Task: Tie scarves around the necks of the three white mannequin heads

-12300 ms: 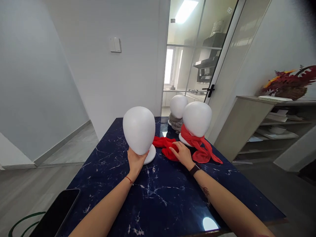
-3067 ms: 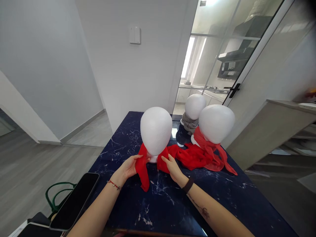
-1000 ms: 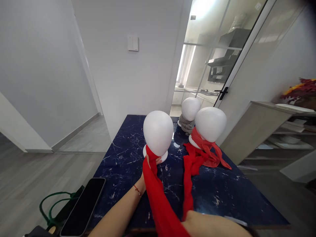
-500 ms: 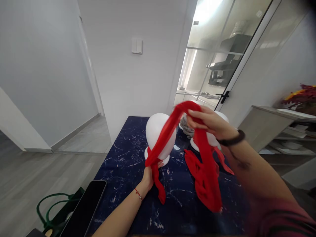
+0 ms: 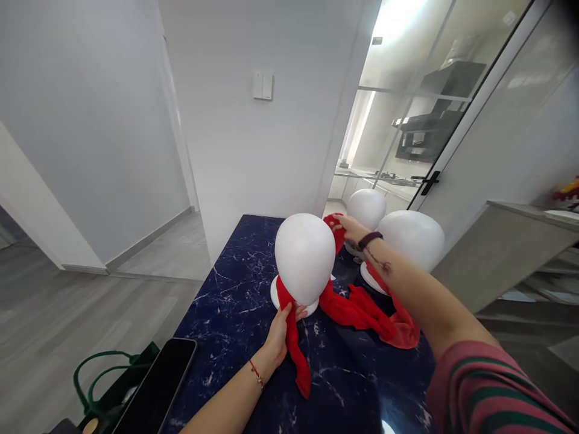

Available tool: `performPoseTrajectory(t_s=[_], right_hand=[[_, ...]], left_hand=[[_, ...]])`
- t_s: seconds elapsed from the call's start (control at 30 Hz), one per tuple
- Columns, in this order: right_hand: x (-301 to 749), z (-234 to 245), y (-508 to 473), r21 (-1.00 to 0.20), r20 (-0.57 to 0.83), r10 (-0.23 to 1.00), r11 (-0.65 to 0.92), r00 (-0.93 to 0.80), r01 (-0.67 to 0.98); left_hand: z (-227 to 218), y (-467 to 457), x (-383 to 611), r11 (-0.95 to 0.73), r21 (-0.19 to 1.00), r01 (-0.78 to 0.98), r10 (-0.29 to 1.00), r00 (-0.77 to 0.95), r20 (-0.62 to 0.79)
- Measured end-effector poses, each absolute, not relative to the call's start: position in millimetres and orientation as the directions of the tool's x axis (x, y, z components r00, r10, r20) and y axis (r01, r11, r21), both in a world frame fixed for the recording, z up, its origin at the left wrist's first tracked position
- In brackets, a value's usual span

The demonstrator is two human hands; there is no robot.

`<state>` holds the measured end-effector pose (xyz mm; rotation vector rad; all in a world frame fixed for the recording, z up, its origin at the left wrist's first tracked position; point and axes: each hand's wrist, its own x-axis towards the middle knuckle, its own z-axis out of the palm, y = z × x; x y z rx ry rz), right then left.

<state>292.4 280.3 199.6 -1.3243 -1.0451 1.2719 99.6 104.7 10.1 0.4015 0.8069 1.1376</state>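
Observation:
A smooth white mannequin head (image 5: pixel 305 256) stands upright on the dark blue marbled table. A long red scarf (image 5: pixel 298 355) passes around its neck, with one end hanging in front. My left hand (image 5: pixel 277 336) is closed on that front end, close to the white base. Behind the head's right side, my right hand (image 5: pixel 347 228) pinches another stretch of the red cloth. More of the scarf lies loosely on the table to the right. Part of the cloth behind the head is hidden.
Two more white mannequin heads, a near one (image 5: pixel 411 238) and a far one (image 5: pixel 366 207), stand at the right. A black phone (image 5: pixel 156 386) and a green-handled bag (image 5: pixel 106 386) are at the lower left. The table (image 5: pixel 239 295) ends near the wall.
My right hand has carried the scarf from the front right to behind the mannequin head. My left hand stays by the base, holding the front end. The view has shifted slightly.

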Motion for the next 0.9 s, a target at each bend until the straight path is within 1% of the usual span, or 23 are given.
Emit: performPoseTrajectory(t_s=[0.07,0.17,0.23,0.3,0.33,0.43,0.5,0.57,0.63,0.67,0.7,0.73,0.77,0.83,0.9], right_hand=[[314,179,255,-0.979,-0.202,0.974,-0.197,0.102,-0.059],[340,152,199,-0.954,-0.294,0.955,-0.291,0.036,-0.067],[350,134,153,-0.928,-0.364,0.921,-0.372,-0.140,-0.029],[353,116,104,-0.937,-0.348,0.905,-0.346,-0.242,0.053],[351,109,80,-0.927,-0.374,0.880,-0.358,-0.293,0.108],[336,93,18,-0.915,-0.404,0.802,-0.357,-0.440,0.188],[319,91,-11,-0.920,-0.389,0.735,-0.281,-0.555,0.272],[299,92,-27,-0.918,-0.354,0.674,-0.118,-0.648,0.379],[277,92,-33,-0.912,-0.306,0.607,0.036,-0.734,0.410],[265,90,-33,-0.919,-0.273,0.583,0.077,-0.765,0.387],[253,87,-32,-0.934,-0.243,0.565,0.082,-0.788,0.347],[241,82,-31,-0.953,-0.221,0.554,0.052,-0.803,0.298],[229,77,-31,-0.971,-0.203,0.551,-0.007,-0.809,0.240],[206,69,-32,-0.980,-0.168,0.562,-0.184,-0.810,0.076],[184,64,-36,-0.915,-0.098,0.575,-0.372,-0.812,-0.153]], left_hand=[[9,104,100,0.381,0.661,-0.646,0.920,0.192,-0.343],[11,102,100,0.355,0.687,-0.634,0.933,0.196,-0.301],[14,100,101,0.333,0.717,-0.612,0.942,0.179,-0.285],[18,99,102,0.308,0.747,-0.589,0.951,0.157,-0.268],[20,99,102,0.293,0.760,-0.581,0.956,0.151,-0.253],[22,98,103,0.260,0.789,-0.557,0.965,0.158,-0.207],[20,98,103,0.256,0.799,-0.544,0.966,0.170,-0.194],[16,98,103,0.259,0.801,-0.540,0.965,0.183,-0.189],[13,98,104,0.255,0.800,-0.544,0.964,0.203,-0.169],[12,98,104,0.249,0.799,-0.547,0.965,0.214,-0.154],[12,98,105,0.236,0.800,-0.552,0.966,0.219,-0.134],[13,98,105,0.220,0.806,-0.549,0.968,0.224,-0.112],[14,97,106,0.200,0.822,-0.533,0.970,0.228,-0.088],[17,97,106,0.153,0.875,-0.460,0.970,0.240,-0.044],[19,97,105,0.090,0.924,-0.373,0.970,0.245,0.004]])
